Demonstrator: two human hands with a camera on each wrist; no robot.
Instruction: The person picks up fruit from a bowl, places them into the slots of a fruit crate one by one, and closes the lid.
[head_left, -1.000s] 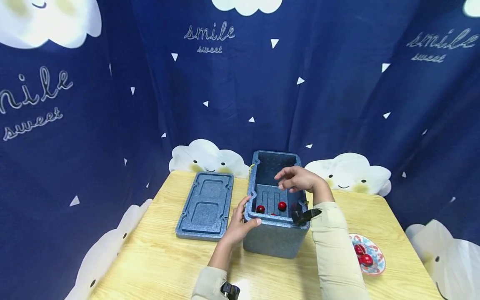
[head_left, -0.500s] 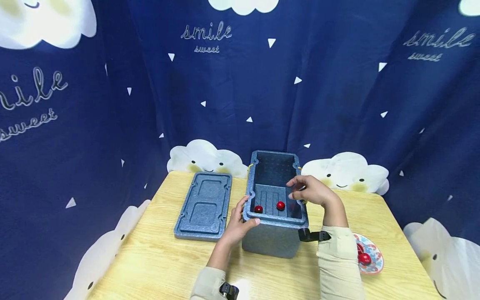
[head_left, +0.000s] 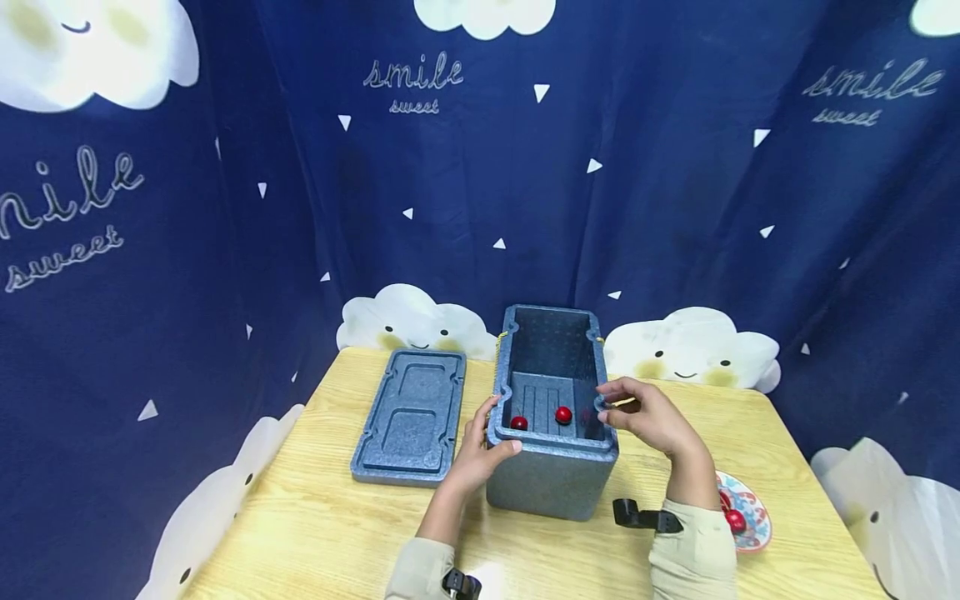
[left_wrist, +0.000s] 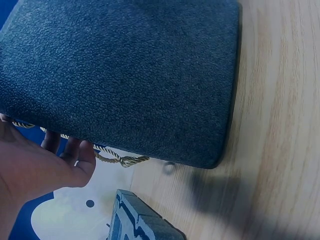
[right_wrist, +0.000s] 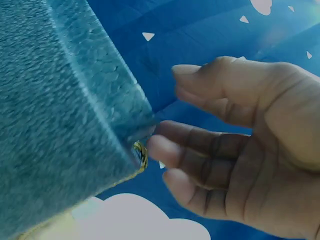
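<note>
A tall, open, dark blue-grey foam box [head_left: 553, 450] stands on a pale wooden surface [head_left: 315, 525], its long axis running away from the person. The left hand [head_left: 480, 446] grips the box's near left corner, thumb over the rim. The right hand [head_left: 649, 419] hovers at the right rim, fingers relaxed and loosely bent, holding nothing; its fingertips are just beside the rim, so the box lies to its left. Two small red round fruits [head_left: 562, 414] rest on the box floor. The matching flat lid [head_left: 412, 415] lies left of the box. A patterned plate [head_left: 750, 517] with more red fruits sits on the right.
</note>
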